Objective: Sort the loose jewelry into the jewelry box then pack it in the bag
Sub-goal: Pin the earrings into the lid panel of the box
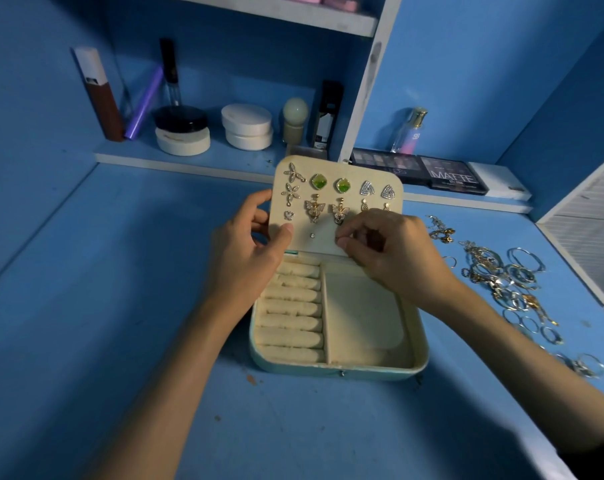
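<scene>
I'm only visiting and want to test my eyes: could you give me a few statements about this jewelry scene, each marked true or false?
1. The left hand holds the panel by its left edge. True.
2. The ring rolls are full of rings. False: they are bare.
3. The loose jewelry lies right of the box, on the table. True.
4. The green earrings lie on the table. False: they are pinned on the panel.
5. The right hand lies flat on the table. False: its fingers pinch at the panel's lower right.
</scene>
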Tool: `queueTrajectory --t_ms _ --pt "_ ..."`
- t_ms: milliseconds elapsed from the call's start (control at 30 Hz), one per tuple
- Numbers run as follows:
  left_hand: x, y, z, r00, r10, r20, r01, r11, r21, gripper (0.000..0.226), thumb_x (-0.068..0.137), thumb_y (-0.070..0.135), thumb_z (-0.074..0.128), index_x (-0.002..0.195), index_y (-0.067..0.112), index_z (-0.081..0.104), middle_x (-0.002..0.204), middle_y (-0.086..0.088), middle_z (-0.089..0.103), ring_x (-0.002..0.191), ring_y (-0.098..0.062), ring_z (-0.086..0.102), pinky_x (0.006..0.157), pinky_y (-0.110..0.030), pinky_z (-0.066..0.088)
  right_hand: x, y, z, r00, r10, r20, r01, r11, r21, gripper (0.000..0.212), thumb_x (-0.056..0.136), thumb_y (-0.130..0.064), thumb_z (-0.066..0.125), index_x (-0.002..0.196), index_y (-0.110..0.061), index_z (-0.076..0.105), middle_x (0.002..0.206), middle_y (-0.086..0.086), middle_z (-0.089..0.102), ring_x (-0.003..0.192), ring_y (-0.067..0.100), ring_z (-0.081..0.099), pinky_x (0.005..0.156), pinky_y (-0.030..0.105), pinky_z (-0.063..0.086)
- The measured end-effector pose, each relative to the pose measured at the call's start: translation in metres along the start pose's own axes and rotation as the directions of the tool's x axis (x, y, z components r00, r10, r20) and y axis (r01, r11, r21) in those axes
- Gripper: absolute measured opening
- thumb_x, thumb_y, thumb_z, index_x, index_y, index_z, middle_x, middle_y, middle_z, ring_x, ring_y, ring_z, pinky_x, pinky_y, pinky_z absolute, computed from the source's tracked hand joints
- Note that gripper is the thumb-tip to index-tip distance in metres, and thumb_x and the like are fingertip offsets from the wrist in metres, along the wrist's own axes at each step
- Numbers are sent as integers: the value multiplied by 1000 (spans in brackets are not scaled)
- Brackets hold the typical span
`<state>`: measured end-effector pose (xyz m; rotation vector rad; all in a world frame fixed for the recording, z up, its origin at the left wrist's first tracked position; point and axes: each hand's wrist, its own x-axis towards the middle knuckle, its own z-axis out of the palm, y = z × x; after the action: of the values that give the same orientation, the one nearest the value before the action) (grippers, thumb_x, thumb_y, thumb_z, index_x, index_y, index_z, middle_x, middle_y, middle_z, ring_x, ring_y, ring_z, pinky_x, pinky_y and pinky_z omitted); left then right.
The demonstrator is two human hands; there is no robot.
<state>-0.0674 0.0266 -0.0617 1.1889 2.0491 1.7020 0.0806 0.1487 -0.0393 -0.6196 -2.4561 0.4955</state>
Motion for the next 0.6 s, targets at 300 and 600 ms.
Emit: queueTrajectory --t_ms 300,600 --pt "0 1 0 1000 -2 3 2 1000 -3 36 87 13 64 122 18 57 86 14 64 77 3 60 62 -5 42 0 -1 -3 1000 -22 -13 22 998 -54 6 81 -16 68 85 -17 73 67 -3 62 60 11 51 60 36 50" --pt "0 2 0 1000 -3 4 3 1000 -1 34 88 14 64 121 19 57 83 15 62 74 7 58 63 -4 42 -8 7 -37 999 42 24 -42 999 8 14 82 -13 59 85 -17 71 62 -4 60 58 9 52 55 9 37"
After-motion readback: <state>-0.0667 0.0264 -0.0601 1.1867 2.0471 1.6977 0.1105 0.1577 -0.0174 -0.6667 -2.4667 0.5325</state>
